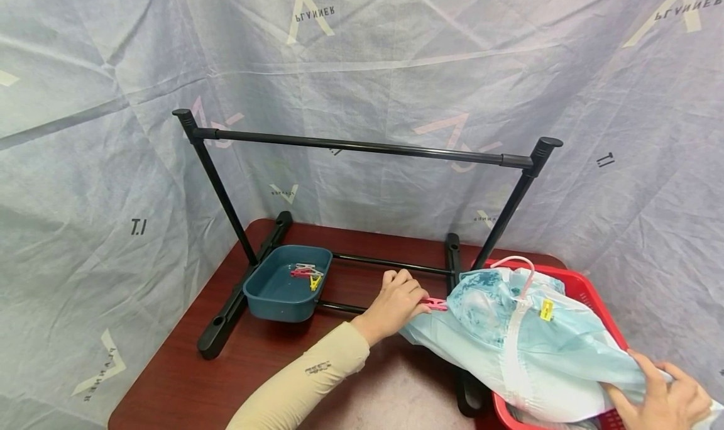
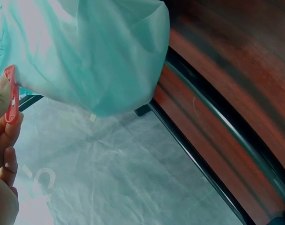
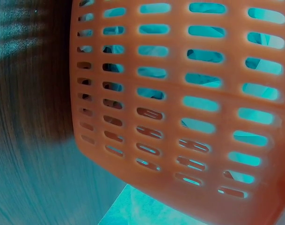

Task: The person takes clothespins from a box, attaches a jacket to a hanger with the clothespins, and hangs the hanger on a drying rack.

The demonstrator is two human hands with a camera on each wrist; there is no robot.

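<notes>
Pale-blue garment [image 1: 565, 348] lies across red basket [image 1: 592, 295], hiding most contents; left hand [image 1: 398, 305] pinches pink clothespin [image 1: 434, 303] at garment's edge, bite unclear; right hand [image 1: 664, 397], partly cut off, pinches cloth; hanger [image 1: 530, 274] mostly hidden.

Head view | garment [image 1: 571, 348], 4 o'clock: pale blue, mottled darker blue, white band [image 1: 513, 348], yellow tag [image 1: 546, 309] | hanger hook [image 1: 532, 274]: pink | clothespin [image 1: 435, 303], 5 o'clock: pink | basket [image 1: 594, 299], 4 o'clock: red | tub [image 1: 283, 309], 7:30: dark teal | rack [image 1: 362, 146], 12 o'clock: black | table [image 1: 186, 367], 8 o'clock: reddish-brown | backdrop [image 1: 384, 34]: grey, cream-and-pink motifs

Bare hands [image 1: 396, 304]; cream left sleeve [image 1: 300, 383] with small dark marking [image 1: 318, 368]
</notes>
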